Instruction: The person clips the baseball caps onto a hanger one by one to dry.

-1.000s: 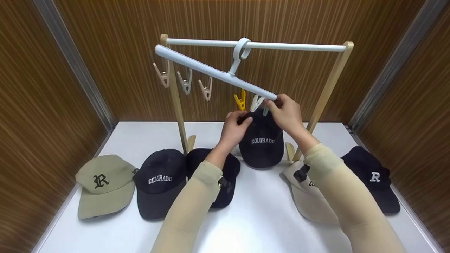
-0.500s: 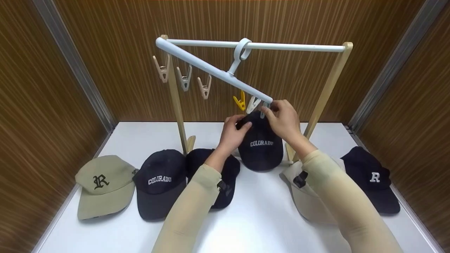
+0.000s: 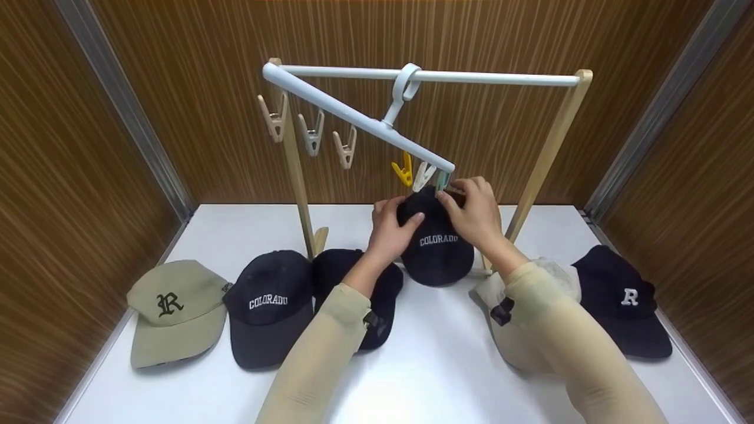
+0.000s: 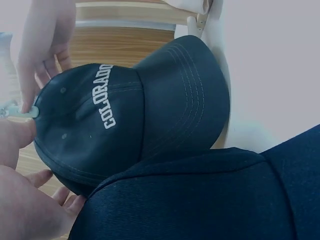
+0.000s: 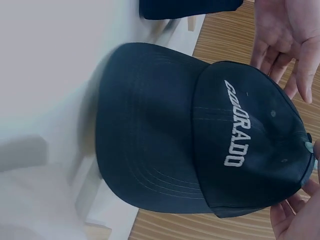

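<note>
A dark baseball cap with COLORADO lettering hangs brim-down near the low end of the slanted white hanger. My left hand grips its left edge high up, thumb in front and fingers behind. On the opposite side my right hand pinches the crown's edge, its thumb touching the lower end of a pale green clip. That clip meets the crown in the left wrist view; its jaws are partly hidden. A white clip and a yellow clip hang just left of it.
The hanger hooks over a rack's white bar between wooden posts. Pink clips and a grey clip hang left. On the white table lie an olive cap, dark caps and a beige cap partly behind my right forearm.
The hanger's right end has dipped lower and its left end has risen. My right hand has slid down from the clip to the crown's edge. The cap has shifted slightly down.
</note>
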`<control>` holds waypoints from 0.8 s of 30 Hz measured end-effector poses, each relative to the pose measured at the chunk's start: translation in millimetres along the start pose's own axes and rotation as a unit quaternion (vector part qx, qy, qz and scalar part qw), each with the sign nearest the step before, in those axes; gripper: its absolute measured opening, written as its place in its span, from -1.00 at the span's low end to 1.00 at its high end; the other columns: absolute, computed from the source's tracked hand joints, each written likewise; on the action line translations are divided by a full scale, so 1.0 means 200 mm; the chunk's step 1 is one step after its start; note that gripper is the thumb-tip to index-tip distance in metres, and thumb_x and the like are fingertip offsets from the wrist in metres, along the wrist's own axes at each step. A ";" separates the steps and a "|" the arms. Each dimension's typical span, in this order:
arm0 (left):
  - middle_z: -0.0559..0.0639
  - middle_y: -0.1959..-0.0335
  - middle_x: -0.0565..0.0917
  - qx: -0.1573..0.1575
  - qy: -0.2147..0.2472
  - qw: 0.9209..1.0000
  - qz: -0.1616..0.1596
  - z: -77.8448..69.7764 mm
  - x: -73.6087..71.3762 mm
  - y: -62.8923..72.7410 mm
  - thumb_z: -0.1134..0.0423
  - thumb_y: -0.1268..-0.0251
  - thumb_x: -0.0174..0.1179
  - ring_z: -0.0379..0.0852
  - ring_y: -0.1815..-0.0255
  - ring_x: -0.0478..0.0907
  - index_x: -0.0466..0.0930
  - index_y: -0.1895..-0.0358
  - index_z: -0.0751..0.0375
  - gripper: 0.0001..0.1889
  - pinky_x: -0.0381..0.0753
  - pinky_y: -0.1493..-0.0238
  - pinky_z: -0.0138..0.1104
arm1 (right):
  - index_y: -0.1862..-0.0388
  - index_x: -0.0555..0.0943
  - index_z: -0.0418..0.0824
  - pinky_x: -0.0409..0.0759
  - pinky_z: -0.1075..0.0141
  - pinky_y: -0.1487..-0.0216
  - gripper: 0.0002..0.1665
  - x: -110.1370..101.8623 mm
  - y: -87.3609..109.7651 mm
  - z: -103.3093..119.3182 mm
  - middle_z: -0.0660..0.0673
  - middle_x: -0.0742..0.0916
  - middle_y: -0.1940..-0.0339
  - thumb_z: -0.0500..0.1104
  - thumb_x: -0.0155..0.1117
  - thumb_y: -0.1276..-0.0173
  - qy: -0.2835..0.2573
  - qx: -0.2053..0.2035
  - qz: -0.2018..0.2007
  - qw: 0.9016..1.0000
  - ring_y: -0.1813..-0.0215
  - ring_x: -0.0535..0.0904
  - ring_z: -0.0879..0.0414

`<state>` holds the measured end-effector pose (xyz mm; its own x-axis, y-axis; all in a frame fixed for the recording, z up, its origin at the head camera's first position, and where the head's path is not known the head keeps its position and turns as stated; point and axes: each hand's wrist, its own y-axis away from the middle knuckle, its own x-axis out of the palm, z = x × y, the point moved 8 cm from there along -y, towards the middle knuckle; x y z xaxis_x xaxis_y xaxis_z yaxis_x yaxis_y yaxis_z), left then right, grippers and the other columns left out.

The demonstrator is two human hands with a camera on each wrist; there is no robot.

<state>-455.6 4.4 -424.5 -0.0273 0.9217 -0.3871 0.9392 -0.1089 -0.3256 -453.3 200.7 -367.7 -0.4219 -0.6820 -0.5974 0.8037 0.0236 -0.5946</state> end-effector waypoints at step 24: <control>0.24 -0.57 0.24 0.006 -0.048 0.999 0.012 0.00 0.01 0.13 -0.04 -0.67 0.33 0.14 -0.63 0.18 0.21 -0.74 0.26 -0.18 0.37 -0.61 0.01 | -0.53 0.47 -0.42 0.47 -0.17 -0.43 -0.25 0.07 0.16 -0.13 -0.39 0.54 -0.34 0.06 0.43 -0.66 -0.036 0.044 0.017 0.998 -0.43 0.49 -0.30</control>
<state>-431.3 2.9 -434.3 -0.0374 0.8792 -0.4750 0.9357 -0.1360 -0.3256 -444.5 209.6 -408.8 -0.3649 -0.7331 -0.5739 0.8521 -0.0145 -0.5232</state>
